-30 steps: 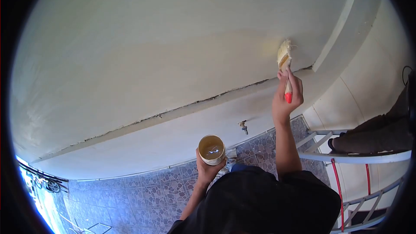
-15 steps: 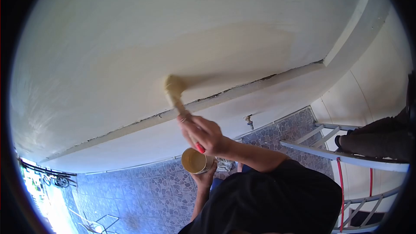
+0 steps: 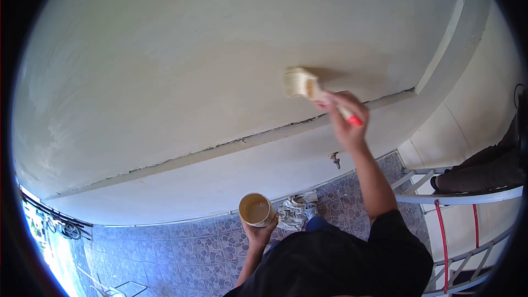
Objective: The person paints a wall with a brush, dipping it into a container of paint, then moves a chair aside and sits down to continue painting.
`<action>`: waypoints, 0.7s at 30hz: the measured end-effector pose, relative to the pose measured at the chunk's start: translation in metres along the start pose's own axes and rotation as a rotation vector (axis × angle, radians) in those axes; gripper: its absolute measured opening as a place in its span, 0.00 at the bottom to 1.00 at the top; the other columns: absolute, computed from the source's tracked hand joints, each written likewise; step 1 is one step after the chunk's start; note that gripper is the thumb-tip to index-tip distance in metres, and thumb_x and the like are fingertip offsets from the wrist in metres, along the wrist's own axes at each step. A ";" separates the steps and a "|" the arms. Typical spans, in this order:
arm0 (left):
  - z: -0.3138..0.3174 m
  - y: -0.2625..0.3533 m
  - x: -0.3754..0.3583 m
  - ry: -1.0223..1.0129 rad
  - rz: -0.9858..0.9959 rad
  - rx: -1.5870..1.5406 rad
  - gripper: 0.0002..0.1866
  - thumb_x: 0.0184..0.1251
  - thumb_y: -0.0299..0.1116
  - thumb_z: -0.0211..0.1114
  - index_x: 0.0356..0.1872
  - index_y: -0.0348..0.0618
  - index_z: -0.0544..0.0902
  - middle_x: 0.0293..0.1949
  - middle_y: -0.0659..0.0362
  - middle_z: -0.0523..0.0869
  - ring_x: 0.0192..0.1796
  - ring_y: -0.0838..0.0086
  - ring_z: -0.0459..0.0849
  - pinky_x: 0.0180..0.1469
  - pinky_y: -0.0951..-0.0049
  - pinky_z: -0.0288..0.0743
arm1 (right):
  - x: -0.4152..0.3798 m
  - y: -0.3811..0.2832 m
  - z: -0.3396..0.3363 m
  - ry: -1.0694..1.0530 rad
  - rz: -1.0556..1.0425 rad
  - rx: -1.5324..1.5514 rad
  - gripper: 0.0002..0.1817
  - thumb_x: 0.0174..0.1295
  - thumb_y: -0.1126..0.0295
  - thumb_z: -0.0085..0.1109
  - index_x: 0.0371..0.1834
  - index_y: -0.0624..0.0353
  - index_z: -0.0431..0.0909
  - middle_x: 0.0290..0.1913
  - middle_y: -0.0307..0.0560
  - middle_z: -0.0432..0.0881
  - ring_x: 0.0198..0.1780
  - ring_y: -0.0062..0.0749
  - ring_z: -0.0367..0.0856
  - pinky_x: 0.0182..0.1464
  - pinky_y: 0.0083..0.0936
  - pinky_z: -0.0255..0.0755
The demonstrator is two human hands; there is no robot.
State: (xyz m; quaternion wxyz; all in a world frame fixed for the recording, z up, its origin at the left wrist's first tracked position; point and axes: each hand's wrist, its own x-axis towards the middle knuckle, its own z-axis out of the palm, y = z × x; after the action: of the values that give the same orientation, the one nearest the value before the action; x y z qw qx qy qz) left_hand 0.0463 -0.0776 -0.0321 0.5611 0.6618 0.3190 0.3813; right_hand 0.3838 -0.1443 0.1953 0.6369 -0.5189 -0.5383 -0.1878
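A wide paintbrush (image 3: 301,83) with a pale handle and red tip is gripped in my right hand (image 3: 345,111). Its light bristles are against or very close to the cream wall (image 3: 220,66), above the cracked ledge line. Low in the view my left hand (image 3: 261,234) holds a round container (image 3: 256,209) from beneath and the side, its open top facing me. Some yellowish paint shows inside the container. A damp-looking darker patch spreads over the wall around the brush.
A tap (image 3: 335,159) sticks out of the lower wall. Crumpled cloth (image 3: 294,212) lies on the patterned tile floor (image 3: 203,253). At the right, a person's trousered leg (image 3: 484,173) is on a metal ladder (image 3: 459,199) with red straps. A metal frame (image 3: 130,286) stands bottom left.
My right hand and the brush have swept right and slightly up along the wall, away from the container. My left hand with the container sits slightly further right in view.
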 end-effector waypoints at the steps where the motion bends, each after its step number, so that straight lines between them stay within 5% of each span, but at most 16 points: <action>1: -0.005 0.002 0.002 0.016 0.056 -0.011 0.31 0.50 0.28 0.86 0.56 0.37 0.81 0.48 0.56 0.88 0.48 0.71 0.89 0.53 0.65 0.84 | 0.003 -0.004 -0.011 0.035 0.026 -0.027 0.12 0.74 0.82 0.61 0.58 0.67 0.86 0.47 0.56 0.88 0.47 0.42 0.93 0.51 0.35 0.94; 4: -0.025 -0.018 0.000 -0.061 -0.060 0.011 0.46 0.47 0.34 0.90 0.66 0.37 0.70 0.58 0.50 0.82 0.60 0.62 0.84 0.64 0.59 0.78 | 0.002 0.000 -0.040 0.231 0.080 -0.072 0.10 0.75 0.83 0.61 0.56 0.69 0.85 0.49 0.54 0.86 0.47 0.40 0.91 0.52 0.36 0.94; 8: -0.044 -0.003 0.001 -0.048 0.008 0.031 0.46 0.47 0.34 0.90 0.66 0.37 0.70 0.58 0.50 0.82 0.61 0.62 0.83 0.65 0.58 0.77 | 0.013 -0.017 -0.048 0.559 0.234 -0.165 0.08 0.76 0.80 0.61 0.53 0.68 0.86 0.46 0.51 0.87 0.47 0.36 0.91 0.49 0.33 0.94; 11: -0.062 0.002 -0.008 -0.042 0.024 0.032 0.46 0.48 0.33 0.90 0.67 0.37 0.69 0.58 0.50 0.82 0.62 0.62 0.84 0.65 0.59 0.77 | 0.031 -0.041 -0.002 0.631 0.134 -0.263 0.07 0.76 0.79 0.62 0.51 0.67 0.87 0.43 0.49 0.87 0.45 0.34 0.91 0.44 0.29 0.92; 15: -0.086 0.000 -0.013 -0.016 0.025 -0.008 0.45 0.49 0.33 0.89 0.66 0.37 0.70 0.57 0.50 0.82 0.60 0.62 0.84 0.64 0.60 0.77 | 0.035 -0.076 0.108 0.398 -0.141 -0.597 0.14 0.68 0.81 0.66 0.55 0.60 0.86 0.37 0.49 0.84 0.33 0.41 0.87 0.34 0.35 0.79; 16: -0.091 -0.007 -0.014 0.011 0.029 -0.013 0.44 0.50 0.33 0.89 0.66 0.37 0.70 0.57 0.51 0.81 0.60 0.62 0.84 0.64 0.60 0.77 | 0.032 -0.081 0.144 0.369 -0.259 -0.583 0.19 0.67 0.81 0.67 0.60 0.56 0.84 0.35 0.49 0.82 0.33 0.45 0.84 0.32 0.36 0.77; 18: -0.100 -0.008 -0.015 0.038 0.027 -0.016 0.43 0.50 0.33 0.89 0.65 0.37 0.71 0.56 0.51 0.81 0.59 0.62 0.83 0.64 0.59 0.77 | 0.013 -0.101 0.213 0.223 -0.257 -0.490 0.24 0.63 0.83 0.67 0.64 0.64 0.78 0.38 0.51 0.80 0.32 0.46 0.83 0.29 0.41 0.77; 21: -0.110 0.003 -0.016 0.101 0.062 0.029 0.39 0.50 0.31 0.88 0.63 0.38 0.76 0.56 0.54 0.85 0.58 0.66 0.85 0.61 0.62 0.81 | -0.011 -0.126 0.283 0.010 -0.225 -0.242 0.21 0.62 0.82 0.67 0.60 0.67 0.79 0.39 0.51 0.77 0.30 0.46 0.82 0.31 0.39 0.79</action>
State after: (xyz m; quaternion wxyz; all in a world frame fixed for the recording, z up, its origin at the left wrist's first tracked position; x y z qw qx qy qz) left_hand -0.0565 -0.0371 -0.0224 0.5225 0.6595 0.3316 0.4268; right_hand 0.1409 0.0472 0.2097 0.5474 -0.5271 -0.5635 -0.3239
